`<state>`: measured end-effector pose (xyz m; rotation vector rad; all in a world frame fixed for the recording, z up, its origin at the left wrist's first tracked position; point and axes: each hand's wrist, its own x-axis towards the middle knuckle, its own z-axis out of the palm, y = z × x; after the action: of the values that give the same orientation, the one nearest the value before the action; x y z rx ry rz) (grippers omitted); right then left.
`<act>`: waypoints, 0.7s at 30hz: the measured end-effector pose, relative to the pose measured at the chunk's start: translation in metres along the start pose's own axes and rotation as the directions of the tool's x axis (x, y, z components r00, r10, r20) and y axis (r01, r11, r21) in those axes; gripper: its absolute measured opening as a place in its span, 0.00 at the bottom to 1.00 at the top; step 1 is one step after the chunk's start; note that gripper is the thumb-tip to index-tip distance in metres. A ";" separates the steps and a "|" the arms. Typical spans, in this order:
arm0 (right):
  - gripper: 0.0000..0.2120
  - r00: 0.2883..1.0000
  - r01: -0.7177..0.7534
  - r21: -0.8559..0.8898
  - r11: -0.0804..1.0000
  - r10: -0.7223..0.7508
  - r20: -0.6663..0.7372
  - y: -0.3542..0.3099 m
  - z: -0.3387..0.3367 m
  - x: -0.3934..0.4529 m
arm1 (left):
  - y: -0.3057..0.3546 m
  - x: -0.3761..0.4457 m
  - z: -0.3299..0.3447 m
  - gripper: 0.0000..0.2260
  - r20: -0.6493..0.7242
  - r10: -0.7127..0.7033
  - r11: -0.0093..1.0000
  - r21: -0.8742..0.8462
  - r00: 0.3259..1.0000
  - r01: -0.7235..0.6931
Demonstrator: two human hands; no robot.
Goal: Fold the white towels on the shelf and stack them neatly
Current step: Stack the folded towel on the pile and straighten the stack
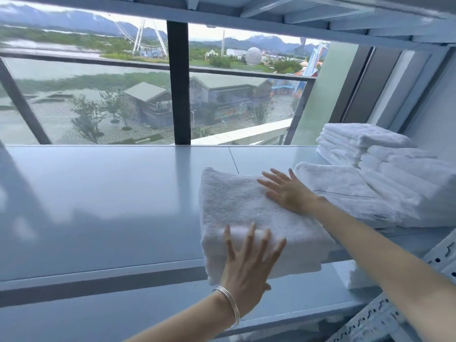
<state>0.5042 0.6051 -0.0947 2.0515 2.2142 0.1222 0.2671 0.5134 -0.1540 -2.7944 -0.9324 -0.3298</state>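
Plainly, the step in hand was the finishing of one fold: a white folded towel point(249, 218) lay on the grey shelf point(98, 206), its near edge hanging slightly over the shelf's front lip, and both hands were flat upon it, smoothing or squaring it, not gripping it. The left hand point(249, 265), with a silver bracelet point(230, 304) at the wrist, was pressed with fingers spread against the towel's near front edge, and no finger curled round the cloth. The right hand point(286, 191) lay palm down on the towel's top toward its far right corner, fingers likewise straight and fanned, so neither grip was pinching anything. The towel thus sat directly beneath and between the two palms. To its right, touching or very nearly touching it, lay a flatter towel point(340, 191), and beyond that stood two stacks of folded towels point(385, 156) against the shelf's right end. Judging by this, the next move would call for the hands to close on the bundle's sides, lift it without letting the layers slip, and set it squarely on or beside the stacks. Whether the flatter towel was fully folded could not be told. Behind the shelf stood a window point(98, 95) with a dark upright bar.
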 end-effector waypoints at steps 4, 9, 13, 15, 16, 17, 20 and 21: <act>0.24 0.984 0.165 0.134 0.977 -0.172 0.038 -0.005 0.006 0.005 | 0.018 0.022 0.009 0.50 -0.055 0.010 0.997 0.078 0.998 -0.006; 0.43 0.984 0.177 0.069 0.982 -0.176 -0.019 0.005 0.008 -0.001 | -0.041 0.002 0.023 0.42 -0.199 0.139 0.990 0.061 0.970 -0.129; 0.29 0.945 0.302 0.198 0.933 -0.265 -0.192 0.004 0.009 -0.023 | -0.123 -0.014 0.015 0.34 -0.191 0.163 0.972 0.198 0.968 -0.124; 0.19 0.932 0.356 0.399 0.845 -0.289 -0.220 0.001 0.013 -0.030 | -0.167 -0.012 0.007 0.32 -0.187 0.102 0.970 0.238 0.977 -0.056; 0.17 0.920 0.391 0.483 0.783 -0.313 -0.237 -0.002 0.014 -0.032 | -0.184 -0.008 -0.002 0.33 -0.152 0.067 0.973 0.230 0.986 -0.031; 0.17 0.904 0.427 0.511 0.746 -0.338 -0.262 -0.006 0.015 -0.034 | -0.195 -0.003 -0.012 0.35 -0.124 0.030 0.977 0.211 0.992 -0.003; 0.21 0.864 0.497 0.377 0.782 -0.405 -0.299 -0.013 0.016 -0.035 | -0.186 0.011 -0.042 0.25 -0.167 -0.147 0.986 0.048 0.975 0.157; 0.19 0.859 0.498 0.309 0.810 -0.413 -0.303 -0.013 0.015 -0.034 | -0.172 0.012 -0.049 0.19 -0.227 -0.172 0.985 -0.040 0.959 0.168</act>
<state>0.4955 0.5701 -0.1105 1.6348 3.0148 -0.1441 0.1647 0.6443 -0.0871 -2.6250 -1.1183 -0.6747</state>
